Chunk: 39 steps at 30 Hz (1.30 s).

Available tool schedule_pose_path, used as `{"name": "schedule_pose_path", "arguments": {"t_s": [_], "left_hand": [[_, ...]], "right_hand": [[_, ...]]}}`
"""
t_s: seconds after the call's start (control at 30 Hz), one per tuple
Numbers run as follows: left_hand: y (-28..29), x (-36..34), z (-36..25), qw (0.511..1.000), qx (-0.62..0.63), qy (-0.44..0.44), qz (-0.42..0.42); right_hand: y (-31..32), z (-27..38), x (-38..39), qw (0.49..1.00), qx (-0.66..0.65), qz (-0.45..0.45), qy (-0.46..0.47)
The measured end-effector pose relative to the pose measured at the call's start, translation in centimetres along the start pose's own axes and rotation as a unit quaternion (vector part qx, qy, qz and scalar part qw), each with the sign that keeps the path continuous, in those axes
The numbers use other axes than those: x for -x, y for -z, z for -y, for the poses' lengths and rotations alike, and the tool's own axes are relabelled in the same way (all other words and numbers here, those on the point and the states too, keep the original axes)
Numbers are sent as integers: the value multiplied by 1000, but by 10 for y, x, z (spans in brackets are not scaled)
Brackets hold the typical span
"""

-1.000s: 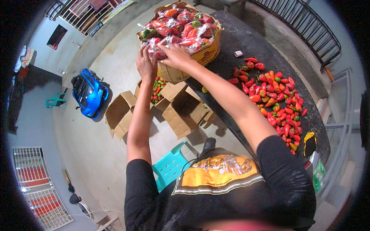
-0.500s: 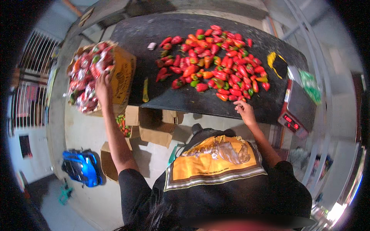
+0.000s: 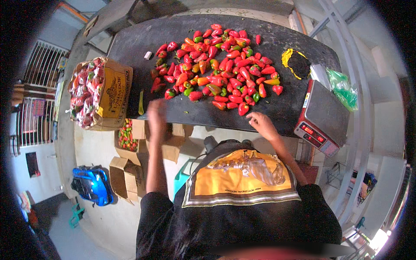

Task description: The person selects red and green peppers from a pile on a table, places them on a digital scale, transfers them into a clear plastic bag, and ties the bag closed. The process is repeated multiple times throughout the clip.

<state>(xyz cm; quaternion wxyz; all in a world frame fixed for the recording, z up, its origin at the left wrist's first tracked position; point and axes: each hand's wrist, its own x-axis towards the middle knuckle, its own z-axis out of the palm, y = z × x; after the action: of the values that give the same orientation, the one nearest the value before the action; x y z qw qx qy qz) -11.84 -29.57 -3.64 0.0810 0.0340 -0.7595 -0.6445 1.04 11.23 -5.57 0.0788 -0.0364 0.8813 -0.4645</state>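
A heap of red peppers [image 3: 234, 80], with some orange and green ones, lies spread over the black table [image 3: 277, 115]. My left hand [image 3: 157, 113], smeared by motion, is over the table's front edge, left of the heap; whether it holds anything cannot be made out. Close beside a red pepper [image 3: 243, 108] at the near side of the heap is my right hand [image 3: 262, 123], its fingers loosely bent and apart, with nothing seen in them. At the table's left end stands a cardboard box [image 3: 118, 93] filled with peppers in clear plastic wrapping [image 3: 89, 89].
A red scale [image 3: 323, 117] with a lit display sits at the table's right end, beside green plastic [image 3: 342, 89] and a yellow-black piece [image 3: 294, 63]. A yellow-green strip [image 3: 141, 102] lies near the box. Below are open cartons [image 3: 123, 175] and a carton of loose peppers [image 3: 127, 136].
My left hand has left the wrapped peppers in the box and moved right to the table's front edge. My right hand stays near the heap's near side. The whole view has shifted.
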Motion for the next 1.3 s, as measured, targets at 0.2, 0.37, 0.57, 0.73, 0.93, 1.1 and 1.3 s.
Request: {"name": "schedule_pose_path", "arguments": {"t_s": [0.2,0.37,0.57,0.73,0.93,1.1,1.3], "left_hand": [[-116,126,5,916,-233,-81,317],[-155,114,-21,927,-243,-48,280],[-191,49,-17,898,-378,-177,143],[-222,10,13,856,-478,-132,148],[-234,-21,29,839,-500,-134,168],[-241,-26,38,851,-470,-159,172],[-236,-38,42,872,-413,-166,204]], "right_hand": [[27,-15,-33,996,-24,83,-19],[23,-9,-71,995,-27,73,70],[-8,-6,-86,996,-45,78,25],[-18,-24,-78,998,-59,20,-1],[29,-51,-73,973,14,-221,-66],[54,-60,-102,947,99,-277,-130],[31,-68,-180,928,218,-290,-79]]}}
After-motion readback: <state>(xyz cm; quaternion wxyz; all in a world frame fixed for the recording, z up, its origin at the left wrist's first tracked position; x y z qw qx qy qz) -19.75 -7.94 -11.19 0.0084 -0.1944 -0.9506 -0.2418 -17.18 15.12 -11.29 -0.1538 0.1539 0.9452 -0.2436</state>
